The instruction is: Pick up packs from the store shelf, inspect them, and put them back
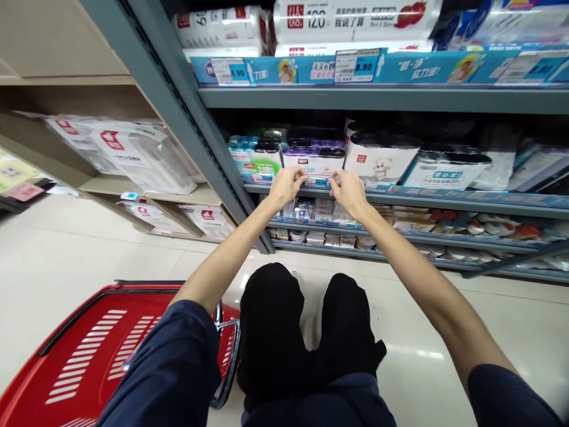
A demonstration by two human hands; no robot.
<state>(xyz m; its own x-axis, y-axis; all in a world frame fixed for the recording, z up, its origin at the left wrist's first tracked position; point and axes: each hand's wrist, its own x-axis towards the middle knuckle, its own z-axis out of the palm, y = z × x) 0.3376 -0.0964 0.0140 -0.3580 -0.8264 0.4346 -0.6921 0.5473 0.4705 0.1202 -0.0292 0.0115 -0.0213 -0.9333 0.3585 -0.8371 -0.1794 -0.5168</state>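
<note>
1. Black trousers (275, 332) are seen closest to the lens, knees bent toward the shelving, with a navy sleeve (164, 367) off to the left and a red basket (33, 385) parked on the floor beside it.

2. Progress, as far as it can be judged: the work looks to be somewhere in the middle. The shelf edge has been reached by 2 hands, and the fiddly bit at the price strip (316, 182) seems to be underway. No pack is held clear of the shelf, and nothing can be confirmed as finished. How much is left can't be told.

3. Where it is: the price strip runs along the front edge of the middle shelf, with the stretch being worked on found between the hands, right below the purple-topped pack (313, 155).

4. Left hand (287, 184): fingers curled, thumb and index brought close together at the strip. Whether anything is actually pinched can't be told, tbh.

5. Right hand (347, 188): pretty much mirrored, fingers bent and tips drawn in at the strip, just below the bear-print pack (377, 161). A firm grip can't be made out here either.
</note>
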